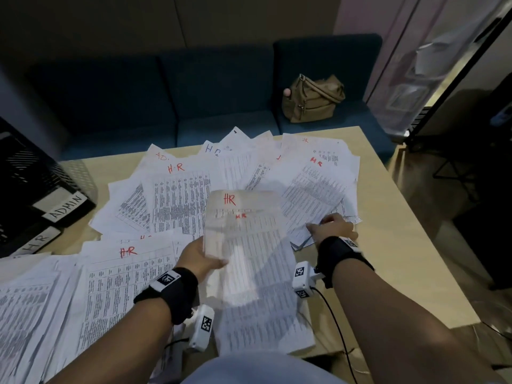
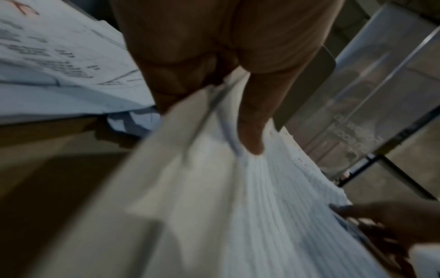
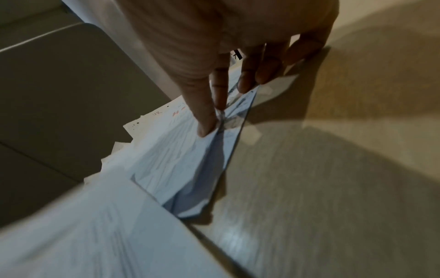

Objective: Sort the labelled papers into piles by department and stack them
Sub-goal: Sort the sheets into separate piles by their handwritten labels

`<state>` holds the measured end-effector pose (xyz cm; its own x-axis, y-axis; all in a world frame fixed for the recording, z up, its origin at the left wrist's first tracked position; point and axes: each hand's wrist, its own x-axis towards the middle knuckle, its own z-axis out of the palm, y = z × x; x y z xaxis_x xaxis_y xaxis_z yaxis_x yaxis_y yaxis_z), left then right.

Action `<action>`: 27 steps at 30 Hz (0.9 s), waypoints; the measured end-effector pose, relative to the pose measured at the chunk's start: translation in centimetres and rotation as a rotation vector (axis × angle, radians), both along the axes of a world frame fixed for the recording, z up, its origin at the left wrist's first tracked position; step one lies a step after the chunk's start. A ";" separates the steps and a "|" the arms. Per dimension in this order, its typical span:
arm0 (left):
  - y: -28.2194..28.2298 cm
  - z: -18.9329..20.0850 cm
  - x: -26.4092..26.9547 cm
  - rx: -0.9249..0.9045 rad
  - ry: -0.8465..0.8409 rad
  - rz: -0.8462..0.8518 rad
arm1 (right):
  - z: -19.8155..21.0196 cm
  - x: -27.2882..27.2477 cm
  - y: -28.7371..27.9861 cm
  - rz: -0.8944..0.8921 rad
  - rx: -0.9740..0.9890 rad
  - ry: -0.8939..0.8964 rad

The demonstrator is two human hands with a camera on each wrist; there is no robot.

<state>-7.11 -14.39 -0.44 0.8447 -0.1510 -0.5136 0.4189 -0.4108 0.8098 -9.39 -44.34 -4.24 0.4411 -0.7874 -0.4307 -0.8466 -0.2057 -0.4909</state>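
Printed papers marked HR in red lie fanned over the wooden table [image 1: 388, 245]. My left hand [image 1: 202, 256] holds a raised sheaf of HR papers [image 1: 243, 225] by its lower left edge, thumb on top [image 2: 252, 135]; the sheaf [image 2: 250, 206] is blurred. My right hand [image 1: 329, 228] reaches to the right side of the fan and pinches the corner of an HR sheet [image 1: 313, 198] between thumb and fingers. In the right wrist view the thumb [image 3: 207, 120] presses the lifted paper corner [image 3: 190, 150] against the fingers. A further HR pile [image 1: 124, 275] lies at the left front.
Black trays labelled ADMIN [image 1: 66, 206] and HR [image 1: 36, 242] stand at the table's left edge. A blue sofa [image 1: 194, 92] with a tan bag [image 1: 313, 98] sits behind the table. A paper marked AD [image 1: 160, 156] lies at the back of the fan. Bare tabletop shows at right.
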 end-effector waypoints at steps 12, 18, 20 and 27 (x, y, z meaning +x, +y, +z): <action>0.0 -0.7 0.2 0.042 -0.053 0.230 | -0.2 1.2 2.2 -0.013 0.142 -0.246; 0.6 -1.4 0.2 0.035 0.049 0.217 | -0.3 1.7 2.2 0.091 0.074 -0.254; 0.9 -1.4 0.2 0.056 0.076 0.110 | 0.0 1.3 1.6 0.026 0.009 -0.296; 1.5 -1.9 0.9 0.193 -0.098 0.271 | 1.1 0.9 2.0 0.106 0.036 -0.335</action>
